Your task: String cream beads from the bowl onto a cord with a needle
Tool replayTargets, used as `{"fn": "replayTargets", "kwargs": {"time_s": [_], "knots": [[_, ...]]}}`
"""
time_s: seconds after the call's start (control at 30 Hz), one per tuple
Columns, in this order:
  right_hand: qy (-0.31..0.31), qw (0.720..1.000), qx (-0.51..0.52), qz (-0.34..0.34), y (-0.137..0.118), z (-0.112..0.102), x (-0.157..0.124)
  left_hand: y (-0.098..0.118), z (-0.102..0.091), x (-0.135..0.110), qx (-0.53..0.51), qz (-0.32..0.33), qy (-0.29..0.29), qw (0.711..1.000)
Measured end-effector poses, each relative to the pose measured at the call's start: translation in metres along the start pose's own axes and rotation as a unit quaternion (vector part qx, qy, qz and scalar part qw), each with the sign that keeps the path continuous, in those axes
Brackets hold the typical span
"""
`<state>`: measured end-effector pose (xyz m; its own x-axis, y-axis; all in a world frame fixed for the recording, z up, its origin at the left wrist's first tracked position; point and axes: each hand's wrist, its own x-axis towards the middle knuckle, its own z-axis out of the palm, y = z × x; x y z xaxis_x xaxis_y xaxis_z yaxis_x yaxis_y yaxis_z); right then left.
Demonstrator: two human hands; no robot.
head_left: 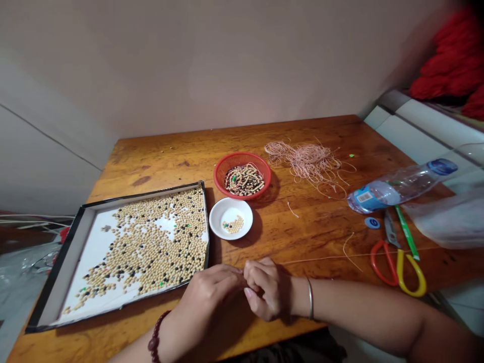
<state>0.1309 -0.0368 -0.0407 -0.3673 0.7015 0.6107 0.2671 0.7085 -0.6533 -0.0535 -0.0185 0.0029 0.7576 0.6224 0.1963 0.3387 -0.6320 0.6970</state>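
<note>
- Thin pale-orange cord [333, 257]: stretched nearly straight, long axis left-right, from beside right hand [264, 290] toward metal scissors with red and yellow handles [391, 237].
- Hair-fine, faint against brown wooden table [325, 232].
- Right hand and left hand [212, 290]: 2 sets of fingers curled closed, meeting; anything gripped hidden, impossible to tell.

From where I stand, the tabletop [321, 224] is wood, glossy, its grain showing; the beads [166, 252] look smooth, with a soft sheen; the tray [55, 267] has a matt, papery-looking floor; the basket [220, 174] is plastic, the bowl [217, 219] smooth and glossy; the bottle [378, 195] is clear, shiny plastic; the scissors [411, 272] pair metal blades with smooth plastic handles; the bangle [310, 297] is shiny metal; the wall [227, 75] looks matt.
</note>
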Motion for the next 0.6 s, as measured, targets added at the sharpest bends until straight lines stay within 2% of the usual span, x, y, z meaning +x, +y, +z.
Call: {"fn": "replayTargets", "kwargs": {"time_s": [0.13,0.23,0.3,0.37,0.43,0.47,0.53,0.6], "knots": [[0.004,1.000,-0.020,0.008,0.004,0.000,-0.001,0.001,-0.001,0.001,0.054,0.023,0.004,0.998],[-0.035,0.998,-0.052,0.027,0.001,-0.006,0.004,0.001,-0.001,0.004,0.114,0.076,0.034,0.990],[-0.058,0.993,-0.084,0.054,-0.009,-0.015,0.012,-0.001,-0.002,0.005,0.159,0.106,0.055,0.980],[-0.028,0.989,-0.135,0.056,-0.023,-0.032,0.019,-0.002,-0.001,0.005,0.192,0.123,0.060,0.972],[0.057,0.980,-0.179,0.065,-0.032,-0.059,0.019,-0.002,0.002,0.004,0.212,0.128,0.046,0.968],[0.144,0.969,-0.185,0.080,-0.034,-0.076,0.013,-0.002,0.003,0.004,0.220,0.131,0.035,0.966],[0.354,0.915,-0.170,0.091,-0.026,-0.117,-0.012,-0.001,0.007,0.004,0.232,0.137,0.015,0.963],[0.518,0.832,-0.177,0.091,-0.007,-0.162,-0.053,-0.002,0.010,0.004,0.239,0.150,0.019,0.959]]}}
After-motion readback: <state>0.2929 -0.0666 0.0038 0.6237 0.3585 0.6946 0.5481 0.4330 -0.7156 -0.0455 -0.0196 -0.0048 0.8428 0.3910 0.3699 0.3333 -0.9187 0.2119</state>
